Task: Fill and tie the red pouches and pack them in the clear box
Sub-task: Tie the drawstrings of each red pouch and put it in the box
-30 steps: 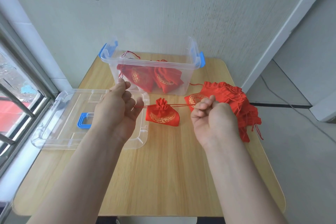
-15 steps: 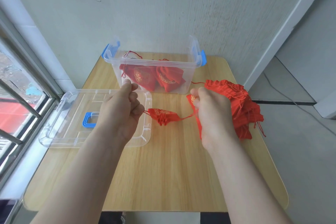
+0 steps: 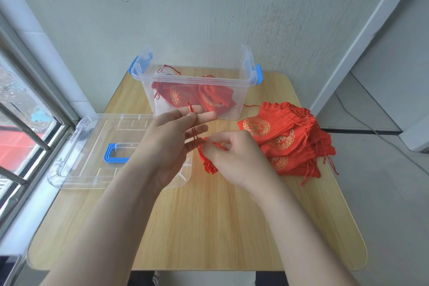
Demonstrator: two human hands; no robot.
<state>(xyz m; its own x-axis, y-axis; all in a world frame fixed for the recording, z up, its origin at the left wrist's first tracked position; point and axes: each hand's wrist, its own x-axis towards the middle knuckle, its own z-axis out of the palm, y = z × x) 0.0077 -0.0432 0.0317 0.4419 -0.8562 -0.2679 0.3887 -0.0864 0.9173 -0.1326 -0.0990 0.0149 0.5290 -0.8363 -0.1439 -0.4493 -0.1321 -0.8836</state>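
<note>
Nearest the camera lies bare wooden desk (image 3: pixel 209 227); above it the two hands meet at the middle. The right hand (image 3: pixel 236 158) has its fingers curled, pinching the drawstring (image 3: pixel 193 130) close to the neck of a gathered red pouch (image 3: pixel 210 166), which hangs just above the desk between the wrists. The left hand (image 3: pixel 171 144) has its fingers mostly straight, yet it nips the cord's free end between the fingertips, so both hands are clamped on the same string.

The step in hand looks like the tying — the mouth is already cinched and a knot or loop is being formed. Next, I judge, the loop must be drawn snug without pulling the neck open, then the pouch carried to the box.

To the left lies one clear lid (image 3: pixel 92 169) with a blue handle (image 3: pixel 113 153). To the right, a pile of flat pouches (image 3: pixel 290 141) — several, too overlapped to count. Farthest back stands one clear box (image 3: pixel 241 83) with blue latches, holding two packed pouches (image 3: pixel 213 97) that I can make out.
</note>
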